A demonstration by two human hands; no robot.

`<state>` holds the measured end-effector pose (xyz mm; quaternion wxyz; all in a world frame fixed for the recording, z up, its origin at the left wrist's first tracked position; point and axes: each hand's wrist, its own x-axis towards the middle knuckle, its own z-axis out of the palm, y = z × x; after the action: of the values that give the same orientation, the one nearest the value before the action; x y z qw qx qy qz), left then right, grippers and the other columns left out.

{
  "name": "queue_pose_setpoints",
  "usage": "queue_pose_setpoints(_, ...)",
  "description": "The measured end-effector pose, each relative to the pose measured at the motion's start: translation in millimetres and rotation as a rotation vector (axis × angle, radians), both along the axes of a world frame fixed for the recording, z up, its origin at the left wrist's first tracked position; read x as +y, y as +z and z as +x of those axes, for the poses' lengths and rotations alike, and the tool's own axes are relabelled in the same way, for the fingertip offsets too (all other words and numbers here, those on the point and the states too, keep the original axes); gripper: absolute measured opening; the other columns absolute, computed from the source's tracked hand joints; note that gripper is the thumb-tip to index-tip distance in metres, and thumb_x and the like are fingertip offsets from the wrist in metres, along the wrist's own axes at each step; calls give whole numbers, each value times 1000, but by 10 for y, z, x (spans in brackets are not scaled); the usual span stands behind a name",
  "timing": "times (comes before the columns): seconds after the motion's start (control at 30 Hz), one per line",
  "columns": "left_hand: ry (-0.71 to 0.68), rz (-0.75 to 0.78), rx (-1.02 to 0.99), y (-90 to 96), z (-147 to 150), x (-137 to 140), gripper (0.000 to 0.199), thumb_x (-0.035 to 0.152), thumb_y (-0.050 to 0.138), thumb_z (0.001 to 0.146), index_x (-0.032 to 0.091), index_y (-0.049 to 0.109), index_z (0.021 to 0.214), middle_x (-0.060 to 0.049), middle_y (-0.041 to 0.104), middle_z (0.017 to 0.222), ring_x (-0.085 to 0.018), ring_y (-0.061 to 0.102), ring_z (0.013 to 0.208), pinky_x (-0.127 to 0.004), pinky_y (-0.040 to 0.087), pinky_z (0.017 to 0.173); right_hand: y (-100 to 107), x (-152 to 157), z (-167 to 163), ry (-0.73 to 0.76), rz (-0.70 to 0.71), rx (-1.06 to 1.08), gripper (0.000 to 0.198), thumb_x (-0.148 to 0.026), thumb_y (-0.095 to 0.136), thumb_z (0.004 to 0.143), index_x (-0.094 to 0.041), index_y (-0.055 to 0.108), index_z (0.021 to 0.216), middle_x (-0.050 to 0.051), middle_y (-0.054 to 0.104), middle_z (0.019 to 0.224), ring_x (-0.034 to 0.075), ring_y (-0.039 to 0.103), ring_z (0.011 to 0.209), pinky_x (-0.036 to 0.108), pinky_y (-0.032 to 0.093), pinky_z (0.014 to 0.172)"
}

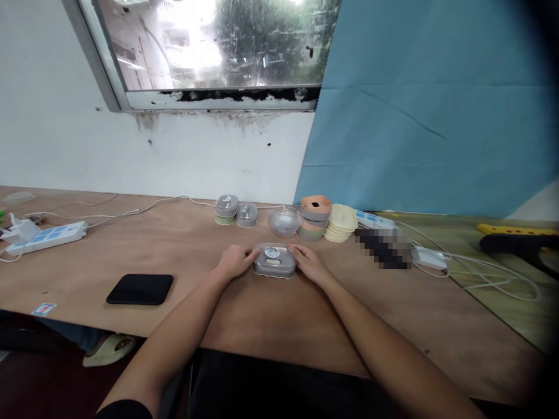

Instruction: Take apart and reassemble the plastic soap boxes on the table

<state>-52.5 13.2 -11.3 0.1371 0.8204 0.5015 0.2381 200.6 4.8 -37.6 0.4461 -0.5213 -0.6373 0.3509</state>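
Observation:
A grey box with a clear lid [273, 266] sits on the brown table in front of me, with a round white sticker and a pale oblong opening or tab on top. My left hand [237, 260] grips its left side, thumb against the lid's edge. Around the right side curl the fingers of my right hand [308, 263]. Most of the fingertips on both sides are hidden. Behind it stand a stack of similar boxes [226, 208] and one single similar box [247, 215].
Clear lids [285, 221], stacked orange and grey trays [315, 212] and stacked cream trays [341, 221] stand at the back. A black phone [140, 289] lies left. Power strips [50, 235] and cables lie at both sides. A person's shoe [111, 349] shows below the table.

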Motion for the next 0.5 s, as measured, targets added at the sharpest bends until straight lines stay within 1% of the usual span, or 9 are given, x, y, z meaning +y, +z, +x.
queue_pose_setpoints(0.07,7,-4,15,-12,1,11,55,55,34,90,18,60,59,-3,58,59,-14,45,54,-27,23,53,25,-15,14,14,5,-51,49,-56,49,82,-17,68,105,3,66,71,16,56,64,26,44,61)
queue_pose_setpoints(0.13,24,3,20,-23,7,21,55,55,34,90,19,61,59,-3,60,60,-15,47,56,-27,24,53,65,-41,26,42,-18,-88,48,-53,48,83,-16,67,106,1,61,62,15,53,57,25,42,56)
queue_pose_setpoints(0.23,37,16,18,-28,17,23,54,55,34,90,19,61,60,-4,62,63,-16,50,58,-27,25,54,120,-84,33,70,-67,-97,49,-51,46,85,-15,64,113,-4,51,50,11,46,45,21,35,45)
queue_pose_setpoints(0.37,41,5,11,-8,24,6,53,54,34,90,20,61,61,-4,64,64,-16,52,60,-26,28,54,149,-111,35,62,-158,-62,52,-50,46,84,-15,60,120,-6,46,47,10,42,38,19,30,35)
queue_pose_setpoints(0.5,34,5,-30,4,25,-4,52,53,32,91,19,62,65,-4,64,66,-17,54,62,-26,31,57,146,-114,42,79,-196,-41,47,-46,46,85,-17,60,119,-6,49,50,9,44,37,19,33,35)
